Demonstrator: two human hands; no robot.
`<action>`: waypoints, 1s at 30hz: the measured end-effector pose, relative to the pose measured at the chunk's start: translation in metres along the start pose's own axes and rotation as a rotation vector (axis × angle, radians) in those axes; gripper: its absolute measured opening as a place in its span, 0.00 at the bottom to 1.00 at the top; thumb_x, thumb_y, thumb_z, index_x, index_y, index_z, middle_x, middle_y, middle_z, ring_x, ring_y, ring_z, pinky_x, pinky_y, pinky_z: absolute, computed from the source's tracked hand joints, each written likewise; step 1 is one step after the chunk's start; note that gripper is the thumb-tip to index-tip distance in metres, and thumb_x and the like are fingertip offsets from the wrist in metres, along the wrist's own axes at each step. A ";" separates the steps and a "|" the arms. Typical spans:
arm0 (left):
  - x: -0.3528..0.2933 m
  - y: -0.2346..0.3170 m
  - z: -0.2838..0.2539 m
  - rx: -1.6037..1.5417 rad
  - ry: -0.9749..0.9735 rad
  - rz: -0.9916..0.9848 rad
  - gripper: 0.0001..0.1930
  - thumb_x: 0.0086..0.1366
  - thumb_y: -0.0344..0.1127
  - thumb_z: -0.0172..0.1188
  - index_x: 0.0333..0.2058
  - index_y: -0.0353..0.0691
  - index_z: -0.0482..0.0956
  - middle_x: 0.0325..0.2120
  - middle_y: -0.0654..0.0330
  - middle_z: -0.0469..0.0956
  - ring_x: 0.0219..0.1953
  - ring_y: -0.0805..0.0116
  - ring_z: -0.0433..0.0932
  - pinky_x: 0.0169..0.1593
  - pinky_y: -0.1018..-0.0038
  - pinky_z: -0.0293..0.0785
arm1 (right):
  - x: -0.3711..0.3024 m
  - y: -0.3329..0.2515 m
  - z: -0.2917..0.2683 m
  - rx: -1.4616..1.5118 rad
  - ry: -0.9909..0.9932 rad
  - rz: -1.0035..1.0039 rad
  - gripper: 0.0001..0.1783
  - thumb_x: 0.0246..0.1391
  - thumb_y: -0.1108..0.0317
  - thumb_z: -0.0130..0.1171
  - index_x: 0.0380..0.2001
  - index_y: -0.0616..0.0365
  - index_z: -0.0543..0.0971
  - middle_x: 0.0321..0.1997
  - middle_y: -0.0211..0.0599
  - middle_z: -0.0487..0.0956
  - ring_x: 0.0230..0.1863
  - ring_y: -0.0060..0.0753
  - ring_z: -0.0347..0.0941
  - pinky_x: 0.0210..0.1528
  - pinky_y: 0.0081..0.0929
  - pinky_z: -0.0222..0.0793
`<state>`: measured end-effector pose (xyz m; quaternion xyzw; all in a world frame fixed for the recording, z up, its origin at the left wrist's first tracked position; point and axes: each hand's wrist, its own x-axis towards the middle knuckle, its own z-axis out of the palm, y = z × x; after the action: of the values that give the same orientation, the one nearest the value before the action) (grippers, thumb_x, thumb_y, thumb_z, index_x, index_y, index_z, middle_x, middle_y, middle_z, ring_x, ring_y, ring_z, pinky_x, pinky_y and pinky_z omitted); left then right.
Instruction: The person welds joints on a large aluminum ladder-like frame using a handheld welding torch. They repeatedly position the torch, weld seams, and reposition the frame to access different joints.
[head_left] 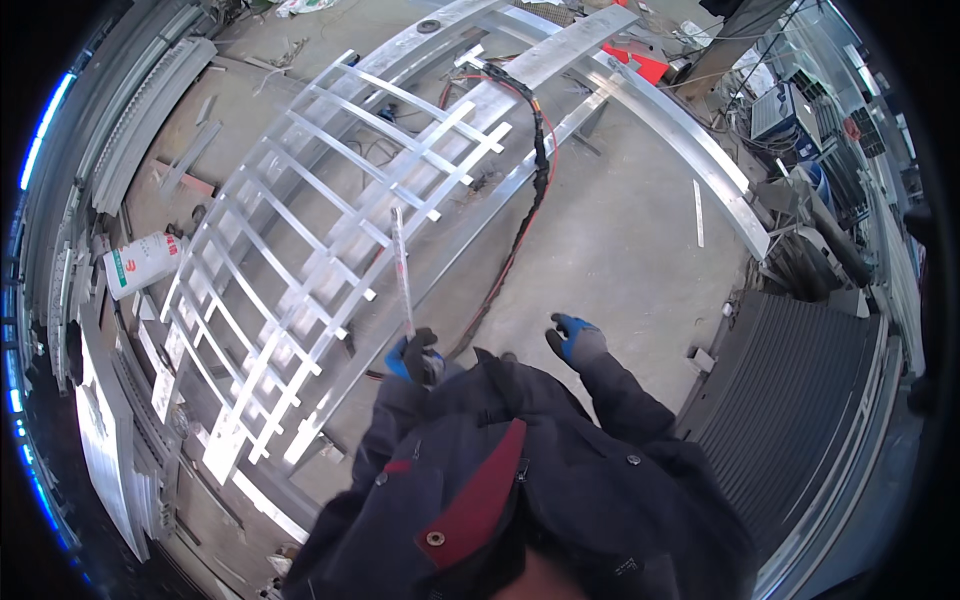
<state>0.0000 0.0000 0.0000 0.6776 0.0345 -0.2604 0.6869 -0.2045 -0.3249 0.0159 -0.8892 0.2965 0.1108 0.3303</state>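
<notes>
My left hand [411, 356], in a blue and dark glove, is closed on the lower end of a narrow whitish strip with reddish marks [402, 265]. The strip points away from me beside a silvery metal lattice frame [300, 290] of crossed bars. I cannot make out whether the strip comes out of a case in the palm. My right hand [577, 337], gloved the same way, hangs over the floor at my right side. Its fingers are apart and nothing shows between them. The lattice lies over long flat metal beams [480, 215] at my front left.
A dark cable bundle with a red line [541, 170] runs from the beams down toward me. A curved metal beam [690, 150] arches at the far right. Dark ribbed panels [780, 380] stand at the right. A white sack [142, 265] and stacked metal profiles [150, 120] lie left.
</notes>
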 end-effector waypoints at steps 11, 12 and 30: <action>0.133 0.059 0.153 -0.069 -0.035 -0.436 0.14 0.67 0.40 0.68 0.43 0.33 0.86 0.33 0.58 0.85 0.32 0.69 0.80 0.37 0.74 0.75 | 0.111 0.031 -0.076 0.107 0.113 0.050 0.29 0.60 0.46 0.65 0.60 0.50 0.82 0.49 0.45 0.87 0.49 0.48 0.85 0.54 0.42 0.79; 0.152 0.061 0.165 -0.094 -0.034 -0.430 0.15 0.68 0.40 0.68 0.43 0.33 0.85 0.32 0.58 0.84 0.32 0.69 0.80 0.37 0.74 0.75 | 0.131 0.038 -0.091 0.064 0.108 0.086 0.29 0.61 0.46 0.63 0.60 0.50 0.82 0.50 0.46 0.87 0.50 0.50 0.85 0.55 0.43 0.79; 0.300 0.017 0.326 -0.187 0.522 -0.475 0.18 0.75 0.44 0.63 0.50 0.33 0.84 0.31 0.61 0.84 0.30 0.74 0.78 0.34 0.76 0.73 | 0.582 -0.018 -0.242 -0.263 -0.104 -0.779 0.33 0.59 0.54 0.66 0.64 0.57 0.76 0.52 0.52 0.84 0.50 0.57 0.81 0.51 0.50 0.77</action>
<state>0.1660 -0.4037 -0.0786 0.6285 0.3888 -0.2266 0.6344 0.2717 -0.7362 -0.0201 -0.9627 -0.0962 0.0590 0.2458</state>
